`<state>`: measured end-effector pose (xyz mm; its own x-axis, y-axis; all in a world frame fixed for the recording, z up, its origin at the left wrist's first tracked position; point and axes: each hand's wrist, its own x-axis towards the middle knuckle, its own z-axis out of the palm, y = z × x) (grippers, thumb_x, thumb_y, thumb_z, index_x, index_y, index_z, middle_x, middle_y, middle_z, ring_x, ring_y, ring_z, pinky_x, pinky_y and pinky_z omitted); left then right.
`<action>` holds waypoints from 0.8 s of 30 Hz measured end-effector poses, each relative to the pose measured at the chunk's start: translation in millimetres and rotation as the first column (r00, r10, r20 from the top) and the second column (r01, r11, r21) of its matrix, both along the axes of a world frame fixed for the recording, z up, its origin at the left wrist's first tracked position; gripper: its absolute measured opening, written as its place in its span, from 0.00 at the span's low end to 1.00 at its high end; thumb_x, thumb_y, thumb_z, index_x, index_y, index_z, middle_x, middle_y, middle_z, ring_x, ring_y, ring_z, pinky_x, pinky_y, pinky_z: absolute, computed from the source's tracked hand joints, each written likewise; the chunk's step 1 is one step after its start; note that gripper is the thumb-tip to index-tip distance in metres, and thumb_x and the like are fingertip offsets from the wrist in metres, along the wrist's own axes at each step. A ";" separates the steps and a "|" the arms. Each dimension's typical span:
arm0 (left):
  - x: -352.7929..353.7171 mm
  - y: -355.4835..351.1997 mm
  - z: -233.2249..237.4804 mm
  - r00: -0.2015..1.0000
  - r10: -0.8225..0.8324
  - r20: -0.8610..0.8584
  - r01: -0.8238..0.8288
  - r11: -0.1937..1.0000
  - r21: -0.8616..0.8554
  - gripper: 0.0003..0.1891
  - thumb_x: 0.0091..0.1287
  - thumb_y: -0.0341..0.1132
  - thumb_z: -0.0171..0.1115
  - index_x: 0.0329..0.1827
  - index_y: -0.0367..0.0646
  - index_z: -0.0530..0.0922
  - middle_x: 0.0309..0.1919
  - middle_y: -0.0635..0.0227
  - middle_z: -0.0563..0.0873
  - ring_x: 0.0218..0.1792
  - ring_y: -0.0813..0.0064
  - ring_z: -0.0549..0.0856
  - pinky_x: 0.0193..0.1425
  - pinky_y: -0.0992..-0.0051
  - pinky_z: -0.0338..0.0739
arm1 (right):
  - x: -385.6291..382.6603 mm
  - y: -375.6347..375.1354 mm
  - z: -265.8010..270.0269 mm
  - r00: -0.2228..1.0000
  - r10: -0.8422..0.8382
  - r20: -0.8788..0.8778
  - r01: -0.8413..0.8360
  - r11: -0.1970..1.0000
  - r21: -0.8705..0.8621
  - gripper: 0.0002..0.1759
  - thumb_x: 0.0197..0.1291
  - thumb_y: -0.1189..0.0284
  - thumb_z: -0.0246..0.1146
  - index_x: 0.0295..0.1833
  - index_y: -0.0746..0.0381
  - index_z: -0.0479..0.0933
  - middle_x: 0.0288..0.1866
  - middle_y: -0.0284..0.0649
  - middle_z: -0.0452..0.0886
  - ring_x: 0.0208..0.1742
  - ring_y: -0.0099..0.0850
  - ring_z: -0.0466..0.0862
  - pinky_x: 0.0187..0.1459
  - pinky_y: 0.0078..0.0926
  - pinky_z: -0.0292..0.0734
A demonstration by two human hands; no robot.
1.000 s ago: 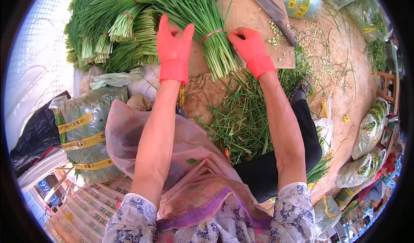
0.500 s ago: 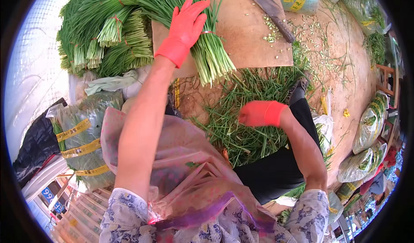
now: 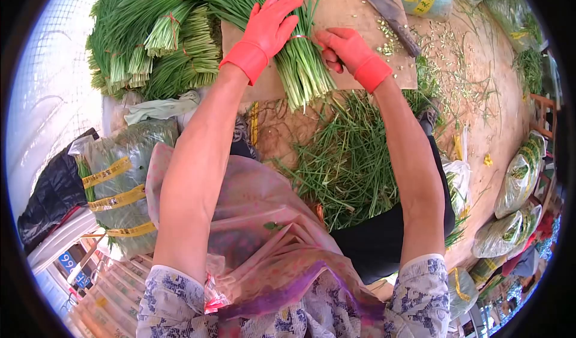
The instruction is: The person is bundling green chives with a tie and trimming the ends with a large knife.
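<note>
Stems (image 3: 304, 74) overhang board edge (image 3: 378, 86), left hand (image 3: 267, 30) spread atop, right hand (image 3: 346, 48) curled beside their band (image 3: 298, 36)

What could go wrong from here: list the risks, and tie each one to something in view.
The knife lies on the board near the right hand; a sideways swing might knock it or catch the glove.

The chive bundle shows one narrow red band; if that slips or snaps, stalks could spread.

The pale stalk ends overhang the board's edge, so a careless tug could drag the bundle onto the loose trimmings.
</note>
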<state>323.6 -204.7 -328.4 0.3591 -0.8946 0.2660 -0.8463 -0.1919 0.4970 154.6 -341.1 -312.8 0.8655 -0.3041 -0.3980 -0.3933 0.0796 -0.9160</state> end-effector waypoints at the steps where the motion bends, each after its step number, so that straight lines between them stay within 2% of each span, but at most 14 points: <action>1: 0.2 -1.0 -0.2 1.000 -0.002 -0.003 0.002 1.000 -0.005 0.22 0.73 0.45 0.52 0.69 0.59 0.71 0.69 0.72 0.74 0.76 0.56 0.61 0.76 0.44 0.49 | -5.0 -0.8 -4.8 1.000 -0.009 0.007 0.009 0.995 0.097 0.21 0.67 0.54 0.59 0.32 0.62 0.73 0.18 0.34 0.73 0.14 0.24 0.72 0.17 0.25 0.64; 2: 0.3 -2.3 -0.3 1.000 -0.002 -0.006 0.002 1.000 -0.011 0.22 0.73 0.45 0.52 0.69 0.59 0.72 0.69 0.72 0.74 0.76 0.56 0.61 0.76 0.44 0.49 | -9.1 -1.5 -9.4 1.000 -0.018 0.012 0.015 0.981 0.192 0.20 0.66 0.56 0.59 0.30 0.62 0.72 0.18 0.34 0.73 0.14 0.24 0.71 0.17 0.26 0.64; 3: 0.0 -3.4 -0.4 1.000 -0.002 -0.010 0.002 1.000 -0.013 0.22 0.73 0.45 0.52 0.69 0.59 0.72 0.69 0.72 0.74 0.76 0.56 0.61 0.76 0.44 0.49 | -21.4 6.7 9.2 0.999 0.046 0.012 -0.048 0.985 0.169 0.20 0.65 0.57 0.59 0.29 0.61 0.72 0.16 0.33 0.71 0.13 0.24 0.70 0.17 0.26 0.63; 5: 0.6 -4.6 0.0 1.000 -0.004 0.001 0.004 1.000 0.011 0.22 0.72 0.45 0.52 0.69 0.60 0.72 0.69 0.72 0.74 0.76 0.57 0.61 0.75 0.44 0.49 | -53.5 15.0 35.7 0.958 0.287 -0.026 -0.285 0.957 0.056 0.18 0.64 0.58 0.60 0.29 0.61 0.73 0.15 0.32 0.72 0.15 0.25 0.73 0.19 0.25 0.66; 7: 0.7 -2.1 -1.3 1.000 0.008 -0.013 -0.008 1.000 0.008 0.22 0.72 0.45 0.52 0.69 0.60 0.71 0.69 0.73 0.74 0.76 0.58 0.61 0.75 0.44 0.50 | -82.9 16.5 49.3 0.776 0.548 -0.312 -0.464 0.831 0.306 0.17 0.68 0.60 0.59 0.33 0.64 0.75 0.21 0.34 0.77 0.18 0.23 0.75 0.23 0.21 0.71; 8: 0.2 -4.2 -0.9 1.000 0.010 -0.022 -0.010 1.000 0.008 0.22 0.72 0.45 0.52 0.69 0.60 0.71 0.69 0.73 0.74 0.76 0.58 0.61 0.75 0.44 0.50 | -88.6 12.9 51.2 0.777 0.543 -0.318 -0.462 0.835 0.298 0.17 0.68 0.60 0.59 0.33 0.64 0.75 0.21 0.34 0.77 0.18 0.23 0.75 0.23 0.21 0.71; 10: -1.0 -5.9 0.0 1.000 0.006 -0.013 -0.006 1.000 0.006 0.22 0.72 0.45 0.53 0.69 0.61 0.71 0.69 0.73 0.74 0.76 0.58 0.61 0.75 0.44 0.50 | -98.4 11.0 59.3 0.878 0.356 -0.319 -0.406 0.908 -0.106 0.17 0.67 0.60 0.59 0.38 0.66 0.77 0.23 0.36 0.80 0.22 0.24 0.79 0.27 0.21 0.75; 11: -2.4 -7.3 0.8 1.000 0.007 0.003 -0.007 1.000 0.012 0.22 0.72 0.45 0.53 0.69 0.61 0.71 0.69 0.74 0.74 0.76 0.59 0.61 0.75 0.44 0.50 | -93.3 4.0 61.7 0.967 0.157 -0.199 -0.174 0.982 -0.069 0.18 0.68 0.59 0.58 0.42 0.66 0.77 0.22 0.37 0.79 0.23 0.25 0.81 0.27 0.23 0.75; 13: -2.2 -9.2 0.9 1.000 0.005 0.009 -0.006 1.000 0.016 0.22 0.72 0.45 0.53 0.69 0.61 0.72 0.69 0.74 0.74 0.76 0.59 0.61 0.75 0.44 0.51 | -63.5 -0.9 73.5 0.995 0.034 -0.098 -0.053 0.979 -0.195 0.18 0.70 0.59 0.56 0.43 0.66 0.77 0.23 0.39 0.80 0.23 0.27 0.81 0.26 0.25 0.75; 17: -0.2 -5.1 1.0 1.000 0.022 -0.019 -0.021 0.999 0.034 0.21 0.72 0.45 0.53 0.68 0.61 0.72 0.69 0.74 0.74 0.76 0.60 0.61 0.75 0.45 0.51 | -10.4 6.7 29.7 0.982 0.060 -0.181 -0.101 0.969 -0.225 0.20 0.70 0.58 0.54 0.41 0.66 0.77 0.23 0.39 0.79 0.20 0.28 0.79 0.24 0.25 0.74; 19: 1.1 -9.6 0.2 1.000 0.024 -0.010 -0.024 1.000 0.015 0.21 0.72 0.45 0.53 0.68 0.61 0.72 0.69 0.74 0.75 0.76 0.60 0.61 0.75 0.45 0.51 | -5.7 8.2 16.5 0.994 0.084 -0.072 -0.093 0.986 -0.139 0.20 0.69 0.58 0.56 0.36 0.65 0.75 0.22 0.39 0.77 0.17 0.27 0.76 0.21 0.25 0.71; 20: -0.4 -6.3 -2.8 1.000 0.023 -0.008 -0.023 1.000 0.001 0.21 0.72 0.45 0.53 0.68 0.61 0.73 0.69 0.74 0.75 0.76 0.60 0.61 0.75 0.45 0.51 | -8.5 7.0 9.9 0.992 0.094 -0.082 -0.104 0.986 -0.131 0.20 0.69 0.58 0.56 0.36 0.65 0.75 0.22 0.39 0.77 0.17 0.27 0.76 0.21 0.25 0.71; 22: 1.6 -4.2 -1.1 0.999 0.028 -0.034 -0.028 1.000 0.013 0.21 0.72 0.45 0.53 0.68 0.61 0.73 0.68 0.74 0.75 0.76 0.60 0.61 0.75 0.46 0.50 | -14.0 1.0 18.6 0.998 0.048 -0.029 -0.046 0.996 0.073 0.19 0.68 0.59 0.56 0.32 0.63 0.73 0.19 0.37 0.74 0.15 0.25 0.74 0.20 0.24 0.69; 24: 0.3 -9.2 0.3 0.999 0.023 -0.036 -0.021 0.998 0.055 0.21 0.72 0.46 0.53 0.68 0.61 0.73 0.69 0.74 0.74 0.77 0.60 0.60 0.76 0.46 0.49 | -44.7 6.2 34.5 0.977 0.198 -0.080 -0.194 0.980 0.052 0.16 0.66 0.63 0.56 0.30 0.62 0.71 0.17 0.35 0.74 0.15 0.25 0.74 0.20 0.24 0.68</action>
